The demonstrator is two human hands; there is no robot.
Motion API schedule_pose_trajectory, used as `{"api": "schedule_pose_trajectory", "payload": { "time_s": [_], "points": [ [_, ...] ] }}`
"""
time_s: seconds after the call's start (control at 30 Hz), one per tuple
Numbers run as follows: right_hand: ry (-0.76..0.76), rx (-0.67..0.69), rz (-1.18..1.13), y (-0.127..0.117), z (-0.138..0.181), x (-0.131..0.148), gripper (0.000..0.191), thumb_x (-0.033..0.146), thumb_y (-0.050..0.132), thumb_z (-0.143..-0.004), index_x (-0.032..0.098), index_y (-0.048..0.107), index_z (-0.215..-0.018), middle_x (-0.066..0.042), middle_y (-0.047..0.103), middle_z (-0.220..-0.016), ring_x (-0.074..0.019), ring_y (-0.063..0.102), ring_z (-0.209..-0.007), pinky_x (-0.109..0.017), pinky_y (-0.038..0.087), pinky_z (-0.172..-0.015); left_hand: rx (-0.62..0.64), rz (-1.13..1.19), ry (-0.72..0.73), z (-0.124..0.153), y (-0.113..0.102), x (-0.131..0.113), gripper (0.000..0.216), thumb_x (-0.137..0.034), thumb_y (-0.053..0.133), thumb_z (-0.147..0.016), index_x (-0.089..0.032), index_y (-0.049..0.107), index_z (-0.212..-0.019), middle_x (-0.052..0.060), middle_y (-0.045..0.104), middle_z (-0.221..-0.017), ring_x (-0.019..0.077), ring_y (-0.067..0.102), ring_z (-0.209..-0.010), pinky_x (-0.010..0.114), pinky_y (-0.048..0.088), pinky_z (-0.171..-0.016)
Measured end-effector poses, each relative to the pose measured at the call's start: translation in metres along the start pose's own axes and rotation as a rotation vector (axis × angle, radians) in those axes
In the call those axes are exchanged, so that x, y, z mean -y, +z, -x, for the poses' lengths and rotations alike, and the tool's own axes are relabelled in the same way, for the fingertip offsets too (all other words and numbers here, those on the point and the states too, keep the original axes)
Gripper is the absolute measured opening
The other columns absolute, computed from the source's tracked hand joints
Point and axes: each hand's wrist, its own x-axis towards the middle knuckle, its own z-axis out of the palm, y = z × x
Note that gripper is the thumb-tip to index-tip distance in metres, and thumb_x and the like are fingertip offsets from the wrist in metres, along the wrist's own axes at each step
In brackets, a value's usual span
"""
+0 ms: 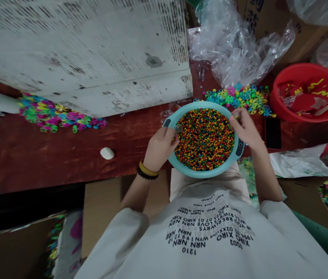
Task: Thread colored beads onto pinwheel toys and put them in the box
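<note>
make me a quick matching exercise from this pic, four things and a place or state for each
1 left hand
2 right hand
3 red plastic tub
4 white lump

a lies apart on the red-brown wooden table
b wears yellow and black wristbands
c holds red and yellow pieces
d is over the right side of the teal basin

Pairs: 1b, 2d, 3c, 4a

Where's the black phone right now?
In the head view, the black smartphone lies on the wooden table, right of the turquoise basin and just below the red tub.
</note>
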Motion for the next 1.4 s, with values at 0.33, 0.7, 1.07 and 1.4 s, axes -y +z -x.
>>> {"api": "schedule_pose_trajectory", "payload": {
  "time_s": [0.33,0.7,1.07,1.4],
  "points": [
    [-0.258,0.472,0.401,0.036,0.003,0.007,0.028,0.018,0.042,-0.105,0.015,0.066,-0.120,-0.016,0.063,-0.119,-0.0291,0.056,-0.112,-0.048,0.046,-0.103,0.537,0.024,0.487,-0.082,0.054,0.019,0.018,-0.018,0.057,-0.098,-0.019,0.071,-0.087,0.010,0.066,-0.101,0.0266,0.057,-0.103,0.040,0.048,-0.096],
    [-0.440,0.697,1.054,0.067,-0.016,0.039,0.024,0.014,0.055,-0.100,0.014,0.079,-0.096,-0.014,0.075,-0.112,-0.0291,0.062,-0.109,-0.040,0.050,-0.084,0.621,-0.433,0.320,-0.057,0.072,0.018,0.051,0.007,0.033,-0.085,-0.009,0.077,-0.104,0.021,0.074,-0.107,0.0322,0.075,-0.090,0.041,0.063,-0.071],
    [-0.380,0.947,0.868,0.072,-0.006,0.049,0.020,0.018,0.063,-0.094,0.018,0.079,-0.106,-0.008,0.077,-0.117,-0.0245,0.071,-0.104,-0.035,0.054,-0.079,0.545,0.103,0.052,-0.093,0.054,-0.006,0.040,-0.023,0.044,-0.099,-0.020,0.075,-0.124,0.012,0.076,-0.124,0.0297,0.071,-0.113,0.043,0.056,-0.100],
    [-0.265,0.871,0.872,0.097,0.022,0.061,0.026,0.009,0.054,-0.099,0.013,0.080,-0.099,-0.013,0.079,-0.106,-0.0263,0.068,-0.106,-0.038,0.053,-0.086,0.499,-0.302,0.172,-0.075,0.064,-0.034,0.039,-0.007,0.037,-0.098,-0.013,0.070,-0.117,0.018,0.074,-0.093,0.0320,0.069,-0.099,0.033,0.053,-0.070]
  ]
}}
